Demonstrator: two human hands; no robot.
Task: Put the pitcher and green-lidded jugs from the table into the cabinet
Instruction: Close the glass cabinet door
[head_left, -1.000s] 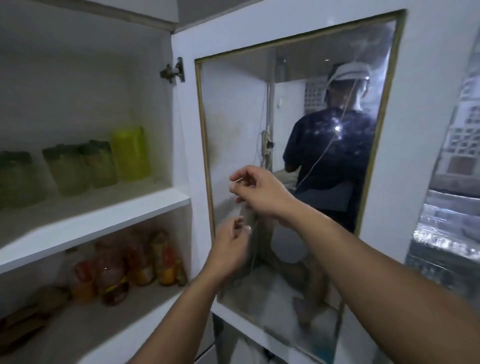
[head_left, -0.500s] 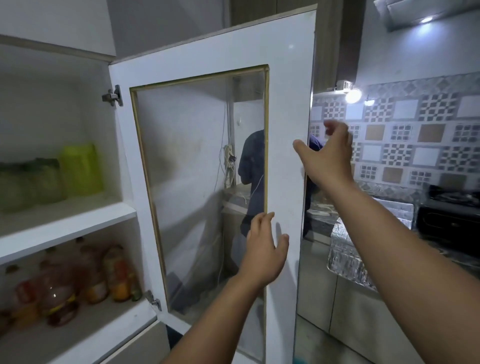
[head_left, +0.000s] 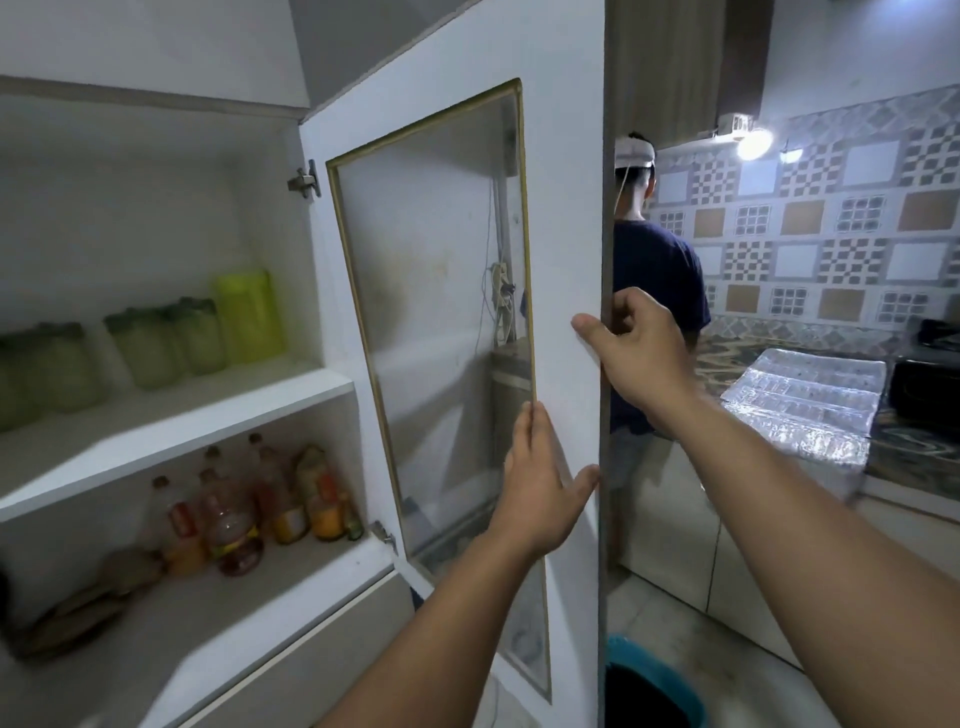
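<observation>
The yellow-green pitcher (head_left: 251, 315) stands on the upper cabinet shelf (head_left: 171, 415), at its right end. Beside it, to the left, sit several green-lidded jugs (head_left: 145, 348), blurred. The white cabinet door (head_left: 467, 270) with a glass pane stands open, edge toward me. My right hand (head_left: 636, 348) grips the door's free edge, thumb on the inner face and fingers round the outer side. My left hand (head_left: 540, 483) lies flat and open on the door's inner face, lower down near the pane's frame.
Several bottles (head_left: 244, 514) stand on the lower shelf. Another person (head_left: 657, 291) in a dark shirt stands beyond the door, back to me. A foil-covered counter (head_left: 800, 410) and a black appliance (head_left: 930, 384) lie to the right. A blue bucket (head_left: 649, 691) sits on the floor.
The door has swung from facing me to nearly edge-on. My right hand moved from the glass to the door's edge and closed on it. My left hand spread flat on the door.
</observation>
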